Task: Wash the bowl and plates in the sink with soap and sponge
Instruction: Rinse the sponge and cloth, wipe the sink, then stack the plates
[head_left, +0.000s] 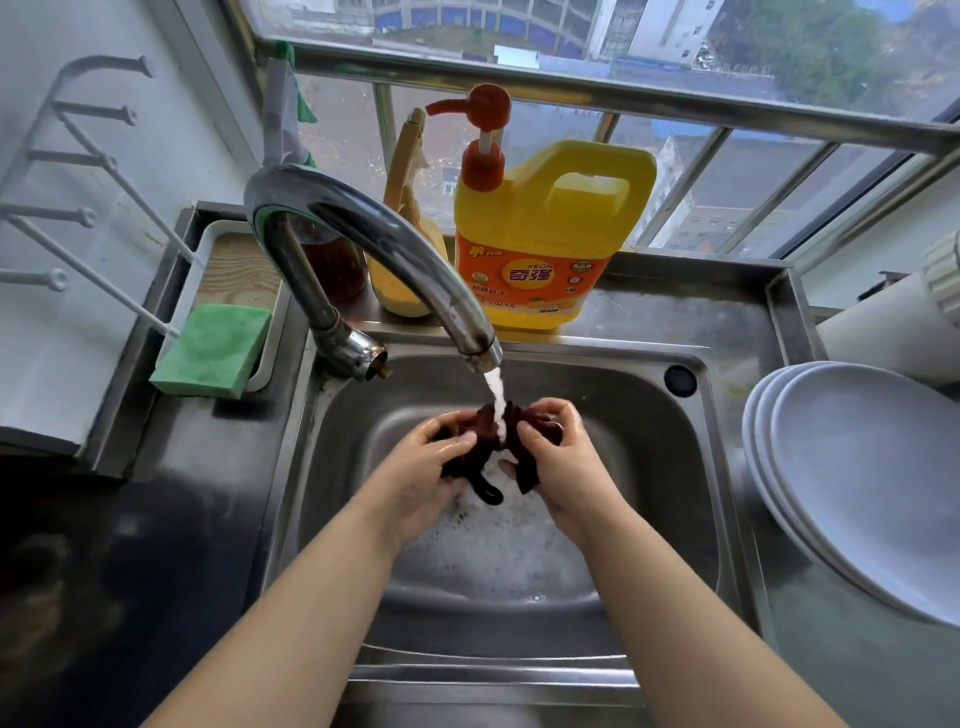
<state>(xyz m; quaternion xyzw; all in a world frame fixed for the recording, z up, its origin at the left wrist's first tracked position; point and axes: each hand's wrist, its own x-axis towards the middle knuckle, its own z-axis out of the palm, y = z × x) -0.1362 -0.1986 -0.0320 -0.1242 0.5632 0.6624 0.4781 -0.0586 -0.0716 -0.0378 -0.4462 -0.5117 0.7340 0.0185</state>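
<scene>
The sink (691, 415) sits in the middle, with the tap (363, 249) rising from its back left corner and arching over the basin. Under the spout, both hands hold a cloth (498, 447) over the basin: left hand (431, 467) left of it, right hand (561, 467) right. Behind the sink stands a soap bottle (545, 234). Left of the sink a sponge (213, 351) lies on a tray (228, 260). Right of the sink, plates (857, 467) are stacked on the counter.
</scene>
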